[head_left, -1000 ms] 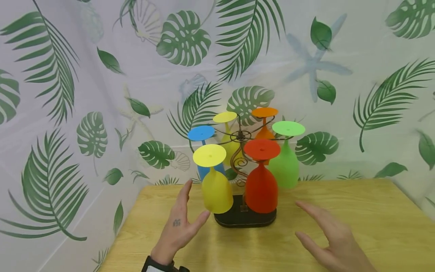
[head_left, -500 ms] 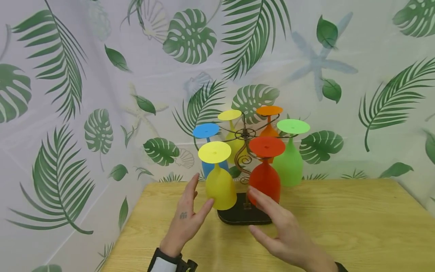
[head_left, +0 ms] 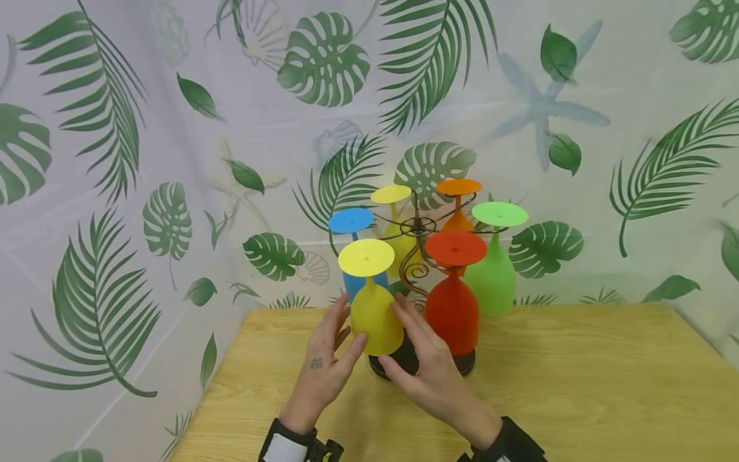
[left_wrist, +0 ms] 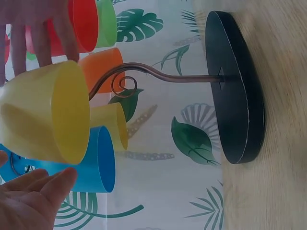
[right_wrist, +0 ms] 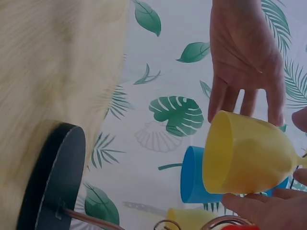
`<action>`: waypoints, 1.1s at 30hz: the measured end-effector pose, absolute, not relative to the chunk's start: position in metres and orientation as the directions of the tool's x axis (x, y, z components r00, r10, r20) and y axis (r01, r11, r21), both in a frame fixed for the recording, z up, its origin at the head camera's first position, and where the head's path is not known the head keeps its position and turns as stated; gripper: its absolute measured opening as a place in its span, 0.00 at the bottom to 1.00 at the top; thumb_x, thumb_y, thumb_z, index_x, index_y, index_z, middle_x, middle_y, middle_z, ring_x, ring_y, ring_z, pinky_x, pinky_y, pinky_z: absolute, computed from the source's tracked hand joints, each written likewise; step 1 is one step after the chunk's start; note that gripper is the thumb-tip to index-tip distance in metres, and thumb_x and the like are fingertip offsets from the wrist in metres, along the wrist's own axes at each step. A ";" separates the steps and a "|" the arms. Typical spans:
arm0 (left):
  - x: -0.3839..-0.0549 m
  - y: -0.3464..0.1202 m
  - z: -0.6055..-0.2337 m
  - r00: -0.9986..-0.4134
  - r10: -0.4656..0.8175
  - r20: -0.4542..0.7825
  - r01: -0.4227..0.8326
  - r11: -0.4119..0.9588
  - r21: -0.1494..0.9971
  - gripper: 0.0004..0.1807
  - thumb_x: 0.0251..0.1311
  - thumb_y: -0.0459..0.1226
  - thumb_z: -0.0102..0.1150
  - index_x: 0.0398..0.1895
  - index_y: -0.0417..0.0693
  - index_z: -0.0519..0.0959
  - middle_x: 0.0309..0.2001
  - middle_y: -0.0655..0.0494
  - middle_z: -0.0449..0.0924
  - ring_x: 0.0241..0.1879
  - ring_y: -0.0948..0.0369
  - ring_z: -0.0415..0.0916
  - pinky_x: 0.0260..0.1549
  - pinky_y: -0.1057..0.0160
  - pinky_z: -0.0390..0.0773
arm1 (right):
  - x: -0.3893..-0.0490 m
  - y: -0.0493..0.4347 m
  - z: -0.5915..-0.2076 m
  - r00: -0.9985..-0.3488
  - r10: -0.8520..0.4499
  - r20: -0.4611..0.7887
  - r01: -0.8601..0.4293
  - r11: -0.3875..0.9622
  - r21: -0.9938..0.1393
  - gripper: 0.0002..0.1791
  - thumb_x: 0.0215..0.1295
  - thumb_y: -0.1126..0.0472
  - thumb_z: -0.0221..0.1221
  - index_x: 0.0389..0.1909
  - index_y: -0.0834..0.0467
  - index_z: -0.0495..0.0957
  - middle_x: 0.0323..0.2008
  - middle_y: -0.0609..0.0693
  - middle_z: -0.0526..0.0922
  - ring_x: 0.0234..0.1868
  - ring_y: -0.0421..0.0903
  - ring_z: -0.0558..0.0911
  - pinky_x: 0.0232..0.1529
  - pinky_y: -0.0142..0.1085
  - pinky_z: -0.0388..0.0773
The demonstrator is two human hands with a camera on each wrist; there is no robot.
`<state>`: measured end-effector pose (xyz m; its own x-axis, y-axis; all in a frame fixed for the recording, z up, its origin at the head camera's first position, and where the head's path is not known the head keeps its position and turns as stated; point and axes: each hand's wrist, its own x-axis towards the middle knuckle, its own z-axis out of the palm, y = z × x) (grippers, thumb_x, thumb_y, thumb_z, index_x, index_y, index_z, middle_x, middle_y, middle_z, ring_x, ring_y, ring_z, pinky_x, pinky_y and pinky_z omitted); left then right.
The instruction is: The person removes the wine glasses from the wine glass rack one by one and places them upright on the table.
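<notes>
Left grip: your left hand (head_left: 329, 359) stands wide, fingers mostly straight and thumb spread, along the left side of the front yellow goblet; the thumb overlaps the bowl near its lower edge, but you cannot tell how firmly it touches.
Right grip: your right hand (head_left: 427, 369) is also wide, its fingers extended to the opposite side of that bowl, fingertips at its edge and thumb apart below.
Front yellow goblet: the matte yellow, stemmed cup (head_left: 376, 321) hangs upside down between your two grips, round foot uppermost, rim facing down.
Blue goblet: a matte blue stemmed cup (head_left: 356, 285), inverted, just beyond your left grip and partly hidden by the front yellow goblet.
Red goblet: a matte red stemmed cup (head_left: 452, 314), inverted, just right of your right grip's fingers.
Green goblet: a light green stemmed cup (head_left: 491, 276), inverted, farther right of and beyond your right grip.
Back pair: a second yellow cup (left_wrist: 110, 120) and an orange cup (head_left: 458, 221), both inverted, beyond both grips.
Rack: a bronze-coloured metal stand (left_wrist: 192, 78) with curled scrolls, beyond your grips.
Base: a black, rounded slab (left_wrist: 228, 110) below the goblets, partly covered by your right grip in the head view.
Surface: light wood-grain (head_left: 577, 372), beneath both grips.
</notes>
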<state>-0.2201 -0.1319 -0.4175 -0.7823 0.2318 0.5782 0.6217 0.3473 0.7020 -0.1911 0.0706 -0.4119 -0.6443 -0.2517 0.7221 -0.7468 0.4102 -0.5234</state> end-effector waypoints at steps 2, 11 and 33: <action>-0.221 -0.130 -0.417 -0.771 0.235 0.592 0.636 0.341 0.693 0.37 0.72 0.39 0.59 0.79 0.42 0.57 0.75 0.44 0.64 0.72 0.46 0.68 0.61 0.47 0.77 | -0.193 0.068 -0.414 -0.653 -0.243 0.717 -0.738 0.415 -0.532 0.43 0.60 0.66 0.70 0.75 0.64 0.63 0.77 0.63 0.61 0.75 0.62 0.66 0.64 0.57 0.73; -0.219 -0.126 -0.414 -0.752 0.250 0.610 0.656 0.368 0.659 0.34 0.74 0.39 0.57 0.78 0.38 0.59 0.75 0.47 0.66 0.70 0.49 0.70 0.57 0.50 0.81 | -0.196 0.059 -0.412 -0.682 -0.171 0.711 -0.689 0.475 -0.547 0.43 0.58 0.67 0.71 0.73 0.66 0.63 0.71 0.65 0.69 0.70 0.62 0.72 0.61 0.53 0.78; -0.220 -0.130 -0.411 -0.767 0.220 0.603 0.628 0.451 0.634 0.34 0.75 0.41 0.55 0.78 0.38 0.59 0.73 0.45 0.69 0.65 0.48 0.76 0.53 0.50 0.84 | -0.202 0.039 -0.410 -0.690 -0.101 0.717 -0.657 0.504 -0.561 0.40 0.57 0.72 0.71 0.71 0.65 0.66 0.66 0.64 0.72 0.63 0.61 0.78 0.57 0.53 0.81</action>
